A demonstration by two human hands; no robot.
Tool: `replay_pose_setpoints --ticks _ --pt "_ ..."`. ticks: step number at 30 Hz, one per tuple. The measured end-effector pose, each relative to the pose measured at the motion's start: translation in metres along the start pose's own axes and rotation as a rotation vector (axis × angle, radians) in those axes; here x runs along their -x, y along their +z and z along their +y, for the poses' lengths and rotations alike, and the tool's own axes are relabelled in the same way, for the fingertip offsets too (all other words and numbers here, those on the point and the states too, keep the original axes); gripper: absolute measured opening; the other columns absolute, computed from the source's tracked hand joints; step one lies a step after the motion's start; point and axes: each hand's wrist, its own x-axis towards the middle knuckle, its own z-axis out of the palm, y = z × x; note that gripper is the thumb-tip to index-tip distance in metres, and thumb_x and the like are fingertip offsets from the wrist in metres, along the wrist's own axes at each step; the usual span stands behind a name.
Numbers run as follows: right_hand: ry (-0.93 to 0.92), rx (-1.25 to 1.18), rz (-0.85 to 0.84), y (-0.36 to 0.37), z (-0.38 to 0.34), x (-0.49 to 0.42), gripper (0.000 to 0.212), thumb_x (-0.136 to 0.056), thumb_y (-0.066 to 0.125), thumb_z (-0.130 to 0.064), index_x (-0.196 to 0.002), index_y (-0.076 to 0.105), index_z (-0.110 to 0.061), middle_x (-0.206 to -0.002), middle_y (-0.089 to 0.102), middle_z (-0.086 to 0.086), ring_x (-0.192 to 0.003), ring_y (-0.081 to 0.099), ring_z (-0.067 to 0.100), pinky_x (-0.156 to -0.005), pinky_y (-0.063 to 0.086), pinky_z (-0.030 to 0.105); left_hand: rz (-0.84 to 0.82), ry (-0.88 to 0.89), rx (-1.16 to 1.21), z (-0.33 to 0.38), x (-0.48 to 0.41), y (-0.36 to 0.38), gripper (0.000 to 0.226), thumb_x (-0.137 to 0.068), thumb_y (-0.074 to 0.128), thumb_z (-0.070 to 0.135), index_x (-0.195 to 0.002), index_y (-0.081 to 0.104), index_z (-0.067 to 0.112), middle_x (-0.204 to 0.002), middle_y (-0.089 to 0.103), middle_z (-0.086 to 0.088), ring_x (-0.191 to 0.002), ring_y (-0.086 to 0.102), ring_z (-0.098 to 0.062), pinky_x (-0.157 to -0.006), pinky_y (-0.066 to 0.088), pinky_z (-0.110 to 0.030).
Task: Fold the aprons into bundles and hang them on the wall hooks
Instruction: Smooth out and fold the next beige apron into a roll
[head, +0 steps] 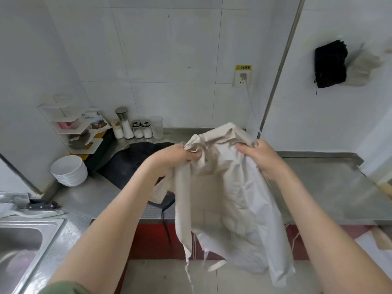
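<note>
A dark apron lies crumpled on the worktop, at nine o'clock of the left hand. That hand's grip is clamped on the beige apron, at its top edge. The right hand clamps the same edge at three o'clock. The cloth hangs from both grips toward six o'clock. A black bundle hangs on the wall at one o'clock.

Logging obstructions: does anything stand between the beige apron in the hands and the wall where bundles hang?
Nothing visible does. The left hand and right hand grip the beige apron over the counter; the space toward the black bundle and beige bundle on the right wall is open.
</note>
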Motion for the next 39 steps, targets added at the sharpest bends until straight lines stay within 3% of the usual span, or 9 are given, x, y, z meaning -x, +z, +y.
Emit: replay_pose_setpoints --ticks 4,9,11,14,20,25,32,36,39 --pt "0.22 0.922 -0.19 -0.006 0.064 0.01 0.024 -0.091 0.061 -0.03 -0.097 0.063 -0.006 -0.098 0.065 0.013 -0.093 0.063 0.028 -0.063 0.035 0.026 0.049 -0.137 -0.802 -0.06 0.002 -0.005 0.037 -0.095 0.05 0.031 -0.116 0.064 0.004 -0.107 0.064 -0.011 -0.101 0.06 -0.028 -0.081 0.047 -0.032" --pt "0.122 0.688 0.028 -0.027 0.08 0.017 0.024 -0.092 0.062 -0.019 -0.093 0.039 -0.012 -0.076 0.047 0.001 -0.069 0.045 0.02 -0.053 0.029 0.026 0.14 -0.045 -0.559 -0.073 -0.002 -0.013 0.035 -0.086 0.061 0.048 -0.097 0.055 0.015 -0.091 0.057 0.003 -0.088 0.052 -0.018 -0.07 0.039 -0.029" --pt "0.058 0.667 0.059 -0.028 0.081 0.016 0.02 -0.094 0.059 -0.017 -0.089 0.04 -0.014 -0.07 0.044 0.001 -0.066 0.044 0.022 -0.054 0.029 0.029 0.182 0.029 -0.347 -0.067 -0.001 -0.012 0.026 -0.091 0.055 0.037 -0.085 0.049 0.012 -0.081 0.053 0.001 -0.083 0.05 -0.02 -0.064 0.035 -0.031" --pt "0.006 0.791 0.105 -0.027 0.081 0.015 0.007 -0.096 0.051 -0.016 -0.094 0.045 -0.015 -0.079 0.05 0.004 -0.078 0.052 0.03 -0.059 0.034 0.034 0.254 0.125 -0.416 -0.06 -0.002 -0.009 0.024 -0.096 0.04 0.024 -0.078 0.046 0.011 -0.076 0.054 -0.005 -0.081 0.051 -0.026 -0.064 0.036 -0.035" --pt "-0.045 1.178 0.121 -0.016 0.073 0.026 0.038 -0.097 0.042 -0.024 -0.132 0.029 -0.017 -0.127 0.047 0.008 -0.092 0.06 0.036 -0.072 0.043 0.038 0.463 -0.06 -0.611 -0.064 -0.005 -0.016 0.033 -0.095 0.037 0.015 -0.119 0.059 0.01 -0.118 0.058 -0.014 -0.11 0.053 -0.034 -0.081 0.044 -0.036" --pt "-0.105 1.227 0.096 -0.011 0.071 0.027 0.03 -0.09 0.039 -0.005 -0.119 0.034 -0.012 -0.122 0.044 0.008 -0.082 0.058 0.038 -0.065 0.04 0.039 0.626 -0.176 -0.647 -0.072 -0.008 -0.012 0.032 -0.095 0.04 0.008 -0.118 0.063 0.008 -0.121 0.048 -0.015 -0.113 0.043 -0.033 -0.091 0.036 -0.036" --pt "0.037 1.087 0.196 -0.003 0.063 0.026 0.011 -0.084 0.048 -0.011 -0.091 0.055 -0.007 -0.105 0.043 0.013 -0.103 0.047 0.032 -0.082 0.039 0.036 0.724 -0.073 -0.17 -0.07 -0.004 0.001 0.019 -0.09 0.041 0.02 -0.092 0.058 0.01 -0.093 0.06 -0.008 -0.094 0.055 -0.032 -0.077 0.044 -0.035" --pt "0.25 0.885 0.057 0.0 0.058 0.02 0.012 -0.076 0.043 -0.001 -0.066 0.042 -0.008 -0.072 0.047 0.01 -0.063 0.045 0.025 -0.052 0.031 0.025 0.638 0.031 -0.319 -0.069 -0.003 0.009 0.043 -0.093 0.043 0.045 -0.062 0.046 0.014 -0.064 0.055 -0.004 -0.08 0.058 -0.032 -0.068 0.039 -0.033" --pt "0.27 0.868 0.029 0.003 0.059 0.017 0.011 -0.077 0.04 0.002 -0.072 0.048 -0.003 -0.069 0.047 0.009 -0.064 0.044 0.025 -0.05 0.028 0.026 0.585 0.054 -0.4 -0.073 -0.007 0.012 0.051 -0.101 0.031 0.046 -0.066 0.051 0.015 -0.074 0.062 -0.008 -0.086 0.059 -0.034 -0.077 0.04 -0.035"
